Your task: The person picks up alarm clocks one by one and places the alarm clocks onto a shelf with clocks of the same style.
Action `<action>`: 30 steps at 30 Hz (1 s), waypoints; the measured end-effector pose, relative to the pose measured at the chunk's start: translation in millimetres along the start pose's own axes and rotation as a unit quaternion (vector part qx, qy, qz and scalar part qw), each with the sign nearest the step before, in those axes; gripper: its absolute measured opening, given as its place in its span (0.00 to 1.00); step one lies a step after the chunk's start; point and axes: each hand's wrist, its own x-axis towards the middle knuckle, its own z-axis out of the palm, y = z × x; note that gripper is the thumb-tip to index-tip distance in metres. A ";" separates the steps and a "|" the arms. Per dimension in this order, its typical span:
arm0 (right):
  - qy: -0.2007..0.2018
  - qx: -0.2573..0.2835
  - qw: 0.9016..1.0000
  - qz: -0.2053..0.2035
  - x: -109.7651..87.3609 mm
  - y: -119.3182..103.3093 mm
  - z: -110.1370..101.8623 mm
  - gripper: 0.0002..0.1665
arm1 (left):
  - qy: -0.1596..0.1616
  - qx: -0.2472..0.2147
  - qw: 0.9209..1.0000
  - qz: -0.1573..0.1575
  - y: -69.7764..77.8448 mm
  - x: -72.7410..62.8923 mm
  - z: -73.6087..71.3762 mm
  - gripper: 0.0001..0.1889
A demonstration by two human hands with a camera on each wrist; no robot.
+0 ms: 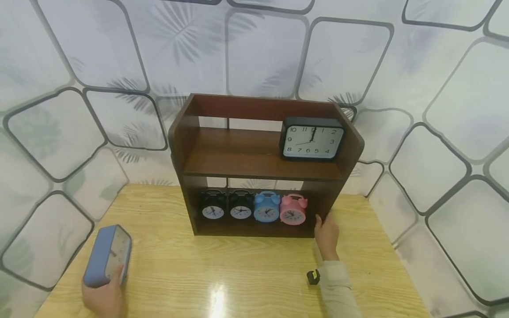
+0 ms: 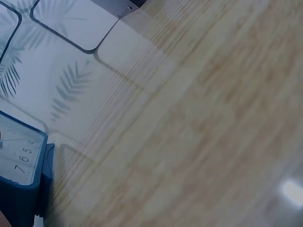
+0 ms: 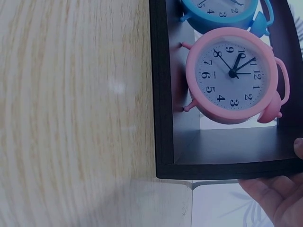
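My left hand [image 1: 104,297] grips a blue rectangular clock [image 1: 99,256] by its lower end at the left of the table. Its white dial faces right, and part of it shows in the left wrist view [image 2: 19,156]. On the right, my right hand [image 1: 328,236] holds the lower right side panel of a dark brown wooden shelf [image 1: 254,176]. The right wrist view has the thumb [image 3: 298,147] inside the panel and the fingers outside. Closest to that hand on the lower tier stands a pink twin-bell alarm clock [image 3: 229,106].
Beside the pink clock stand a blue alarm clock [image 1: 267,206] and two black ones [image 1: 241,204]. A black rectangular clock [image 1: 312,138] sits at the right of the upper tier. Patterned walls [image 1: 262,53] border the light wooden table [image 1: 179,274].
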 end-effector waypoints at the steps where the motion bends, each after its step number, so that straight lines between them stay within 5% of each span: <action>1: 0.001 0.000 1.000 -0.001 0.2 0.1 0.2 0.23 | -0.001 0.006 1.000 0.003 0.2 0.8 -0.8 0.51; 12: 0.006 0.004 1.000 -0.005 -0.2 -0.1 0.4 0.23 | -0.029 0.108 0.993 0.029 1.7 6.5 -11.5 0.52; 30: -0.002 0.005 1.000 0.000 -1.4 -0.8 -0.6 0.22 | -0.055 0.162 0.984 0.040 3.2 8.9 -18.4 0.48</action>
